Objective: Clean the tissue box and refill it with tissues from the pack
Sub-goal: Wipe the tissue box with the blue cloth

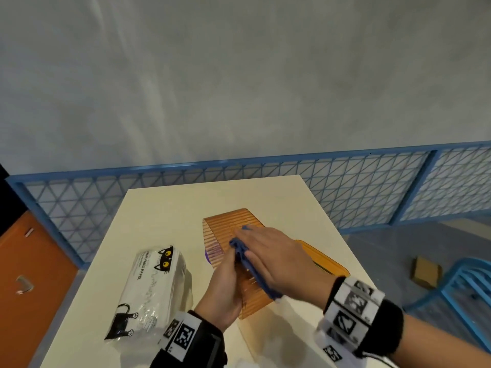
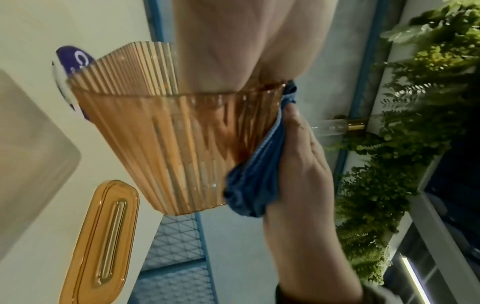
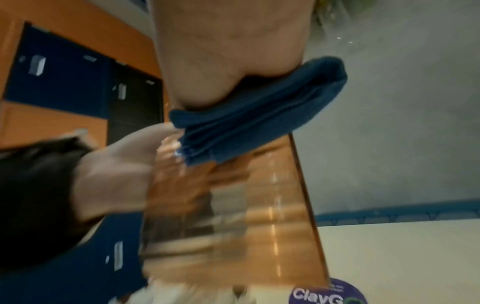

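An orange ribbed see-through tissue box (image 1: 233, 224) lies lengthwise on the white table, without its lid. My left hand (image 1: 225, 288) grips its near end, fingers curled round the rim. My right hand (image 1: 273, 258) lies flat on top and presses a folded blue cloth (image 1: 240, 248) against the box's side. In the left wrist view the cloth (image 2: 254, 185) sits between the right hand (image 2: 298, 164) and the box wall (image 2: 168, 144). The orange lid (image 1: 324, 261) lies to the right of the box. A cat-printed tissue pack (image 1: 151, 288) lies to the left, sealed.
A purple-labelled item (image 1: 206, 254) lies behind the box's left side. The table (image 1: 159, 208) ends close behind the box. A blue mesh fence (image 1: 345, 187) runs beyond it, an orange cabinet (image 1: 32, 261) stands at the left, and a blue chair (image 1: 462, 282) at the right.
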